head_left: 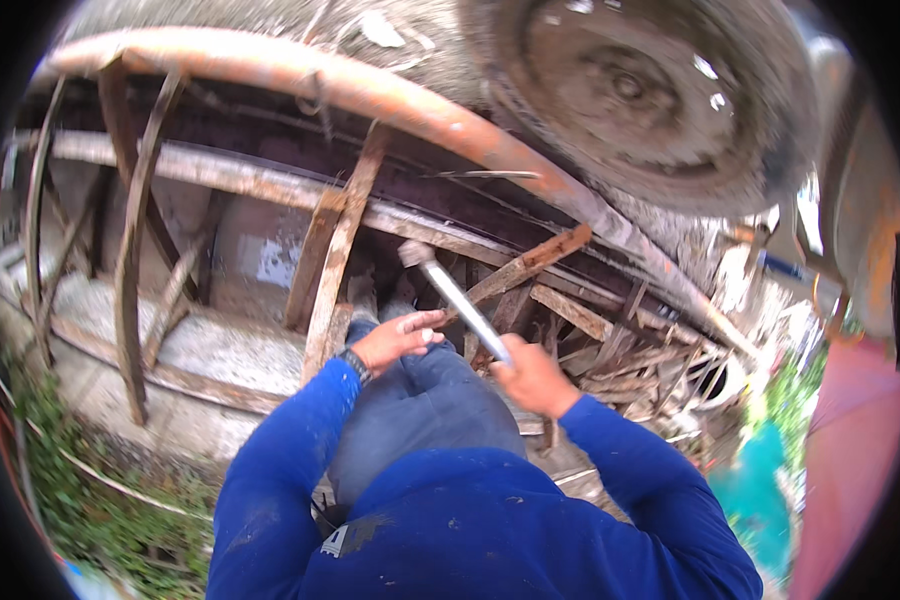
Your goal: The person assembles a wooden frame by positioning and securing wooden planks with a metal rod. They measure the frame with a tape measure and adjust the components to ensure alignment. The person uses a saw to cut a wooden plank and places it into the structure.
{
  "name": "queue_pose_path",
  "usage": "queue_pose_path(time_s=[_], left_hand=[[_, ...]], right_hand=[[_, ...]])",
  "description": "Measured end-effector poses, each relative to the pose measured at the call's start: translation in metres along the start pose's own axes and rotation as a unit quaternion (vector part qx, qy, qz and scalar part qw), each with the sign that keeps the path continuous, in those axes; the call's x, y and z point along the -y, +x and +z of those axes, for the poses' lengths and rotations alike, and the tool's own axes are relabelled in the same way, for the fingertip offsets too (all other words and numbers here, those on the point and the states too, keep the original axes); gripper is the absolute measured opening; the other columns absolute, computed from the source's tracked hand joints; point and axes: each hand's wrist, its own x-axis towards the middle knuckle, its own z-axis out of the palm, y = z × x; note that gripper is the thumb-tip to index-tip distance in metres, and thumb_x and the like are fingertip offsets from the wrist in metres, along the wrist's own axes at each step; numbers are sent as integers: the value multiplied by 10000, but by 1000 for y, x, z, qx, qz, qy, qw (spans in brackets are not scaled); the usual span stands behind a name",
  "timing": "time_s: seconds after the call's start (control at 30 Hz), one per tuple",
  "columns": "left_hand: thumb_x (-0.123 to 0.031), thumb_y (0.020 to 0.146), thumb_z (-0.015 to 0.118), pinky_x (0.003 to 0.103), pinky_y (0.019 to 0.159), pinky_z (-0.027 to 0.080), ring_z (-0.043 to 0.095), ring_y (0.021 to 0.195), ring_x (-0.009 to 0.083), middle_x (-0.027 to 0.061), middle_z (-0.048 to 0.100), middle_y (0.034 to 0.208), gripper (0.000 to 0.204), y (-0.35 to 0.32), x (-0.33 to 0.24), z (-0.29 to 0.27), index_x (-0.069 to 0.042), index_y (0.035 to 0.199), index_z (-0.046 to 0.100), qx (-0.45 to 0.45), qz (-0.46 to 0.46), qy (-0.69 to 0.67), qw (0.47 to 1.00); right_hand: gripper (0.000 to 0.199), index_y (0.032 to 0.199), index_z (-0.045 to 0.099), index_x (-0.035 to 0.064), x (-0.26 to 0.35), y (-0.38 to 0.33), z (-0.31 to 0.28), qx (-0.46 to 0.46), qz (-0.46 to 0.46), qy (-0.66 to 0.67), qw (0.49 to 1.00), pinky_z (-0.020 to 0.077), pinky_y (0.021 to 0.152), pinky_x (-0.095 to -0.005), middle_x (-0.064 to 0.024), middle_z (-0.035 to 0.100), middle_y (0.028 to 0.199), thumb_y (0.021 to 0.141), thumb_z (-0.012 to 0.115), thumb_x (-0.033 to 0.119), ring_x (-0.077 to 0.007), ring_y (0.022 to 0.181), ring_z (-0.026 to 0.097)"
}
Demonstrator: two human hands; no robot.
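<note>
My right hand (535,375) is wrapped round the light metal handle of a hammer (460,300). The blocky hammer head (415,254) points up and to the left, in front of my legs. My left hand (400,342), with a dark band at its wrist, reaches in from the left. Its fingertips meet the near end of a rough wooden board (532,264), seemingly pinching it; blur partly hides the grip. The board slants up to the right, behind the hammer handle.
A long rusty pipe (390,95) curves across the far side. Beneath it, a wooden frame (210,165) carries upright slats (135,250). A muddy wheel (630,90) stands at far right. Broken wood (640,370) is heaped on the right; plants (130,510) grow at lower left.
</note>
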Motion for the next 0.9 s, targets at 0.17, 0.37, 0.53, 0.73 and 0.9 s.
queue_pose_path(time_s=[0.17,0.37,0.53,0.73,0.9], left_hand=[[-149,1001,653,412,874,578,712,917,255,197,729,1139,107,-13,1,48,-60,975,600,-204,99,-187,956],[-39,915,595,311,639,515,584,666,154,189,744,1024,44,-77,-76,6,-74,889,600,-332,52,-28,941],[-33,847,572,311,546,482,600,638,174,178,738,949,53,-122,-109,-40,-48,864,619,-363,-43,190,911],[-111,820,739,347,548,537,653,569,192,105,725,740,121,-174,-67,-44,0,869,743,-438,-198,424,767],[-276,807,771,419,716,603,764,720,286,167,761,775,264,-201,-33,-51,-19,867,780,-360,-289,590,663]], right_hand=[[396,1275,604,29,5,-6,68,6,-172,145,974,506,853,-535,-259,685,1025,973,658,281,-462,977,652],[273,1065,669,31,-139,-26,-34,-441,-62,-67,893,482,891,-493,-183,616,1050,848,730,184,-388,1024,582],[415,1231,596,15,-218,-15,-52,-426,69,-26,902,491,973,-510,-204,579,1204,918,737,247,-435,1146,577],[435,1246,569,26,-227,-3,-49,-336,111,8,935,530,946,-531,-221,597,1253,912,734,253,-451,1140,626],[454,1259,570,27,-217,-4,-59,-314,121,21,941,528,960,-530,-227,604,1260,907,736,261,-446,1155,623]])
